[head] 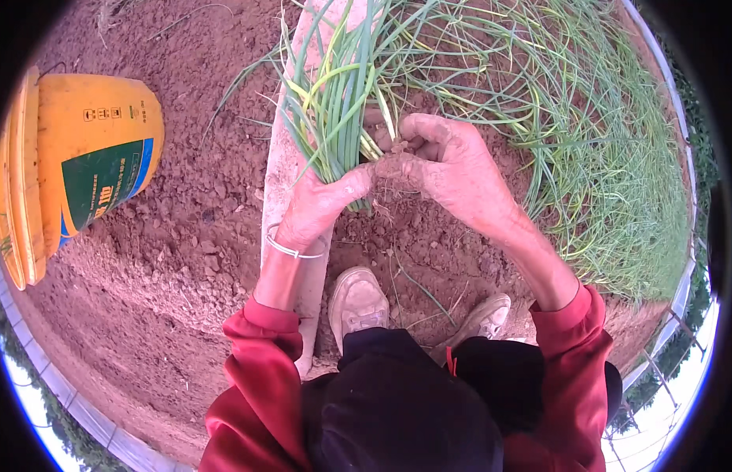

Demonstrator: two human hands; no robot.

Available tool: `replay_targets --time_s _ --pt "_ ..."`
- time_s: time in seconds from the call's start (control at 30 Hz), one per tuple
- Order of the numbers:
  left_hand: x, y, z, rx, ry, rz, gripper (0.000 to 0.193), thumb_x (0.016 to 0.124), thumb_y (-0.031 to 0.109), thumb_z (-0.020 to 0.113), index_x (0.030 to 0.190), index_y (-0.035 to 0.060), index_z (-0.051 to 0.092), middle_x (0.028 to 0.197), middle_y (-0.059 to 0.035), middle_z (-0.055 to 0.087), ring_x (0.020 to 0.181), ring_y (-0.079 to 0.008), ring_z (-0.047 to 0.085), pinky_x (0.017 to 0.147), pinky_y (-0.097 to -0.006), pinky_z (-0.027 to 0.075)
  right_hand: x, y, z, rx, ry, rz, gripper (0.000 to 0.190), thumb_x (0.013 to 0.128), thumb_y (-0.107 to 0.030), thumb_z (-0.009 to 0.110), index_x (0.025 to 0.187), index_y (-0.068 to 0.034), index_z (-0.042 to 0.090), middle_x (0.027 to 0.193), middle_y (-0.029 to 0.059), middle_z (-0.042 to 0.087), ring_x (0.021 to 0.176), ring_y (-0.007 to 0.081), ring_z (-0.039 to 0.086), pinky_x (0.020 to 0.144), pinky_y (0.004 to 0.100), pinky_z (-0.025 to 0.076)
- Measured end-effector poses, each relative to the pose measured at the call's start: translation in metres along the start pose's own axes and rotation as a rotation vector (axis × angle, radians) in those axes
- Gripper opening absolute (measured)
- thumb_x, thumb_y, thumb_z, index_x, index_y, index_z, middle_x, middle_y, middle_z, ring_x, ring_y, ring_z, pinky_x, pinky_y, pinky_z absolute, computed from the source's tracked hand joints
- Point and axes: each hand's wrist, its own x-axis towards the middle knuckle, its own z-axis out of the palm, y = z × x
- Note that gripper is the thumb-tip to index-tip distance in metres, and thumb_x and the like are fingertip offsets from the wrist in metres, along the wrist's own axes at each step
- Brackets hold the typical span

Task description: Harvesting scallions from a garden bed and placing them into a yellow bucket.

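Observation:
A bunch of long green onion plants (pixel 342 118) is gripped in my left hand (pixel 319 197), its leaves pointing away from me and the lower ends showing below the thumb. Just beside it, my right hand (pixel 466 171) has its thumb and curled fingers closed on soil-caked roots (pixel 395 159) with a few pale stems. Both hands nearly touch, and mud covers the right fingers. Parts of the left fingers are hidden behind the bunch. A light bangle circles my left wrist.
A yellow plastic bucket (pixel 106 112) with a green label is at the left on loose brown soil (pixel 207 194). A pale, narrow board (pixel 277 171) runs under my left arm. Dense onion plants (pixel 602 153) spread over the right side. My shoes (pixel 360 301) rest on the soil.

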Motion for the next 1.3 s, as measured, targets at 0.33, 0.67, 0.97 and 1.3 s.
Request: replay_targets --time_s 0.33,0.67,0.97,1.3 --pt "-0.003 0.005 0.009 0.063 -0.015 -0.092 0.049 0.079 0.008 0.067 0.124 0.0006 0.047 0.113 -0.0100 0.058 0.103 -0.0179 0.056 0.086 -0.0320 0.047 -0.010 0.025 0.005 0.160 0.038 -0.120 0.020 0.076 -0.005 0.065 0.094 0.000 0.059 0.081 0.0030 0.058 0.074 0.0068 0.049 0.066 0.0249 0.044" --pt "-0.005 0.008 0.003 0.048 0.035 0.002 0.037 0.079 0.010 0.066 0.112 0.0022 0.052 0.098 -0.0059 0.058 0.077 -0.0103 0.053 0.064 -0.0241 0.046 -0.003 0.097 -0.065 -0.657 0.612 -0.194 0.028 0.068 -0.002 0.058 0.095 -0.005 0.053 0.079 0.0143 0.050 0.072 0.0313 0.054 0.064 0.0395 0.044" --pt "-0.005 0.011 0.005 0.025 0.005 -0.022 0.041 0.080 0.010 0.064 0.117 0.0030 0.048 0.098 -0.0057 0.057 0.078 -0.0100 0.054 0.064 -0.0234 0.047 0.013 0.194 -0.088 -0.393 0.687 0.054 0.022 0.072 -0.008 0.063 0.094 -0.005 0.064 0.093 0.0193 0.062 0.089 0.0323 0.061 0.079 0.0374 0.046" --pt "-0.005 0.007 0.006 0.049 0.043 -0.018 0.030 0.082 0.012 0.064 0.109 0.0020 0.055 0.100 -0.0043 0.056 0.080 -0.0102 0.054 0.069 -0.0241 0.047 0.017 0.174 -0.093 -0.186 0.706 0.147 0.022 0.074 -0.015 0.067 0.091 -0.002 0.063 0.083 0.0176 0.065 0.071 0.0177 0.059 0.072 0.0291 0.047"
